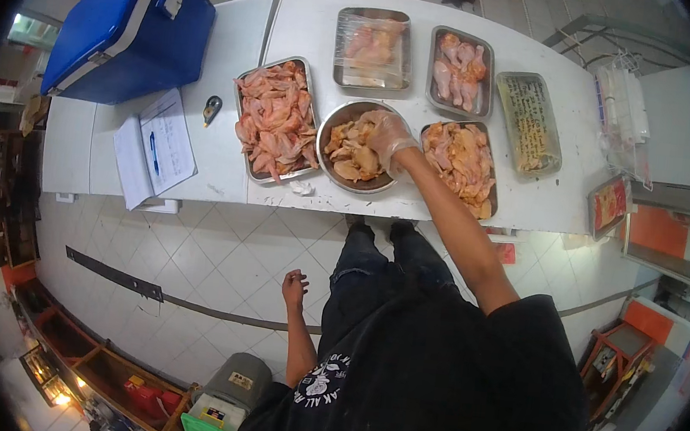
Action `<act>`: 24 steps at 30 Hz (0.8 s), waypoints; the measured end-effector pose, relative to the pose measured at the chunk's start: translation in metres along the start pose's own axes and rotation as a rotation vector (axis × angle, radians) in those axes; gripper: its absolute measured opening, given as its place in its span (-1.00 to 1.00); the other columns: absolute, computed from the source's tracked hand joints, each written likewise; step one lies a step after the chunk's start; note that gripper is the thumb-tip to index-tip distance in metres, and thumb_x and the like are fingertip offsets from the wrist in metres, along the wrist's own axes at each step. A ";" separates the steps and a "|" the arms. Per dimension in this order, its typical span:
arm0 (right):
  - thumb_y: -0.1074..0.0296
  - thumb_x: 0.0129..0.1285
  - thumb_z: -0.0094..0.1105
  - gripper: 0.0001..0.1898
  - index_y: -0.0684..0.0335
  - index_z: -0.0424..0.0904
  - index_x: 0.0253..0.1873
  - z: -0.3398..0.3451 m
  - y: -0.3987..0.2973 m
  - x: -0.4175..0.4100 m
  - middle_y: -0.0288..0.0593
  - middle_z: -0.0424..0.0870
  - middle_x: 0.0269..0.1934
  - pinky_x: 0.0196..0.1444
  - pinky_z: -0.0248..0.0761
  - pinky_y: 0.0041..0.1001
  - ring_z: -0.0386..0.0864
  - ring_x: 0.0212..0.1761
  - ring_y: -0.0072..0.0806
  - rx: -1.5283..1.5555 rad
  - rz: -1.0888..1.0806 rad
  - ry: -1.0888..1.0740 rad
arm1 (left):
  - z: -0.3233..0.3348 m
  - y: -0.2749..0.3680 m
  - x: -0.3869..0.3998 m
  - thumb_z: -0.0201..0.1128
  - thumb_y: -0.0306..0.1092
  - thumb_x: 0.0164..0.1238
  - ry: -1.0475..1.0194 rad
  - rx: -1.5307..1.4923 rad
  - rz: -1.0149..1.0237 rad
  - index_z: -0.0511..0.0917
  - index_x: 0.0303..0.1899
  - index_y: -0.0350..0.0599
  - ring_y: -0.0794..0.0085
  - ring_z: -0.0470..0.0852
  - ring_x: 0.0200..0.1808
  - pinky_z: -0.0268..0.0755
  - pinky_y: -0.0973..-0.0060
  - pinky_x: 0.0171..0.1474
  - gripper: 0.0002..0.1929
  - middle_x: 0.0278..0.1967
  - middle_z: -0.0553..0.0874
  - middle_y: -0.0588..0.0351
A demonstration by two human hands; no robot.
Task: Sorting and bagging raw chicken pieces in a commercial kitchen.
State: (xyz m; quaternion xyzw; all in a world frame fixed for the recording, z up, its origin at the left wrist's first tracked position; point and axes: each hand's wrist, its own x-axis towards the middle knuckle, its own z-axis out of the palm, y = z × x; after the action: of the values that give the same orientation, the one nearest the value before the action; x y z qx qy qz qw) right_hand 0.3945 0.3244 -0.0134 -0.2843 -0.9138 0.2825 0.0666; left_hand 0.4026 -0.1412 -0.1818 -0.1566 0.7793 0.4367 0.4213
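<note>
My right hand (388,137), in a clear plastic glove, reaches into a round steel bowl (331,174) of seasoned chicken pieces (351,160). Its fingertips are hidden among the meat, so a grip cannot be made out. Bare, with its fingers loosely curled, my left hand (295,285) hangs beside my body, away from the table. Left of the bowl lies a steel tray heaped with raw chicken wings (277,115). On the right a tray holds more marinated chicken (459,164). Behind are a tray of drumsticks (460,71) and a plastic-wrapped tray of chicken (373,49).
A blue cooler box (144,34) stands at the left of the white table (219,166), near an open notebook (168,142) with a pen (154,152) and a correction tape dispenser (212,109). A covered container bearing writing (529,124) and a red-labelled pack (609,206) lie right.
</note>
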 end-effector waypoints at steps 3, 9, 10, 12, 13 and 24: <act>0.54 0.00 0.14 -0.81 0.22 0.59 -0.22 -0.022 0.001 -0.002 -0.11 0.63 -0.25 -0.19 0.49 -0.53 0.61 -0.27 -0.38 0.324 0.266 -0.132 | 0.015 0.019 0.001 0.06 -0.13 0.36 -0.037 0.040 0.014 0.46 0.01 -0.10 0.32 0.64 -0.28 0.46 0.39 -0.30 -0.68 -0.20 0.66 0.02; 0.51 0.00 0.23 -0.70 0.25 0.51 -0.10 -0.105 0.037 -0.054 -0.29 0.60 -0.22 -0.22 0.44 -0.65 0.55 -0.30 -0.59 1.084 0.440 -0.013 | 0.034 0.013 -0.002 0.11 -0.16 0.34 -0.052 -0.024 0.067 0.48 -0.09 -0.07 0.43 0.63 -0.36 0.41 0.51 -0.41 -0.76 -0.27 0.66 0.10; 0.51 0.00 0.23 -0.70 0.25 0.51 -0.10 -0.113 0.057 -0.066 -0.29 0.60 -0.22 -0.22 0.44 -0.65 0.55 -0.30 -0.59 1.082 0.443 -0.008 | 0.037 0.012 -0.002 0.11 -0.15 0.35 -0.055 -0.026 0.048 0.48 -0.09 -0.07 0.43 0.63 -0.37 0.42 0.50 -0.41 -0.75 -0.26 0.66 0.09; 0.39 0.00 0.29 -0.71 0.11 0.56 -0.10 -0.110 0.105 -0.084 -0.26 0.62 -0.29 -0.21 0.46 -0.55 0.55 -0.27 -0.51 0.965 0.401 0.124 | 0.042 0.010 0.001 0.11 -0.14 0.35 -0.057 -0.026 0.031 0.48 -0.08 -0.07 0.42 0.63 -0.37 0.42 0.50 -0.41 -0.74 -0.26 0.66 0.09; 0.39 0.00 0.29 -0.71 0.11 0.56 -0.10 -0.102 0.123 -0.089 -0.26 0.62 -0.29 -0.21 0.46 -0.55 0.55 -0.27 -0.51 0.964 0.405 0.126 | 0.045 0.007 0.001 0.11 -0.15 0.35 -0.065 -0.025 0.011 0.48 -0.07 -0.07 0.42 0.63 -0.36 0.42 0.50 -0.40 -0.74 -0.26 0.67 0.09; 0.30 0.11 0.20 -0.76 0.11 0.63 -0.09 -0.096 0.124 -0.141 -0.04 0.64 -0.14 0.20 0.35 -0.41 0.55 -0.01 -0.19 -0.053 0.156 0.182 | 0.048 0.018 -0.004 0.12 -0.16 0.33 -0.060 0.049 0.016 0.49 -0.07 -0.06 0.43 0.64 -0.38 0.43 0.47 -0.41 -0.74 -0.26 0.68 0.09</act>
State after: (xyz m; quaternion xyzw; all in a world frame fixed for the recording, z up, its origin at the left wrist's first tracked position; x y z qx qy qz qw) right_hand 0.5988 0.3762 0.0033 -0.3808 -0.8861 0.2356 0.1194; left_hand 0.4185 -0.0922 -0.1812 -0.1267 0.7780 0.4252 0.4448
